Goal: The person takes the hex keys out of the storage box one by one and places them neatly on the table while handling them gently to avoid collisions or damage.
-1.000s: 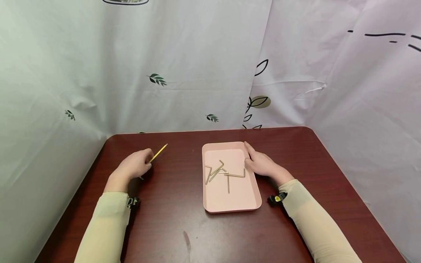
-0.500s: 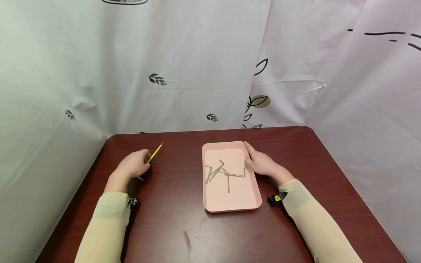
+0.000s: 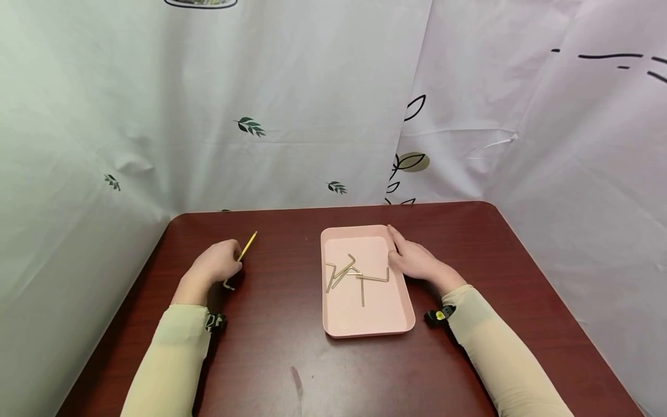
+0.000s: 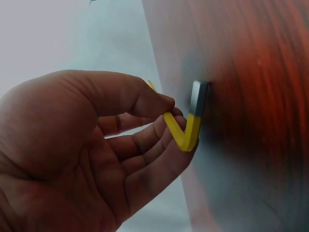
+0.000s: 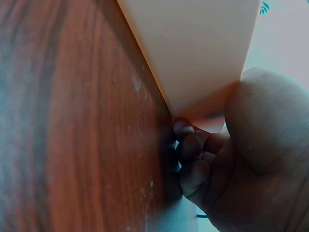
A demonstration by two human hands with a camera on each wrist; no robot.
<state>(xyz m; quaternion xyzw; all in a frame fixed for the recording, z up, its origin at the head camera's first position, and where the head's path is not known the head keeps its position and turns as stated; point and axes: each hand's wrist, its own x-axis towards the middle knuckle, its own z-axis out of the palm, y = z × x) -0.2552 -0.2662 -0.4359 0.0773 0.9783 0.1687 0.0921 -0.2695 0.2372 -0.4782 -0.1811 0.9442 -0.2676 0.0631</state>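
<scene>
An L-shaped yellow rod is pinched between thumb and fingers of the left hand, over the table's left part. In the left wrist view, the rod ends in a silver-grey tip beyond the left hand's fingers. At the right side of the pink tray, the right hand grips the wall, thumb at the rim and forefinger stretched along it. Fingers curl low against the tray's outer wall in the right wrist view. Several L-shaped brass-coloured rods lie in the tray.
The dark red-brown table meets a white patterned curtain at its back and sides. The tray stands right of the table's middle. Each wrist wears a dark strap, the left one and the right one.
The yellow rod has swung to a steeper slant, its far tip moving left, and its bent lower end shows more below the left hand. The right hand and tray have stayed in place.
</scene>
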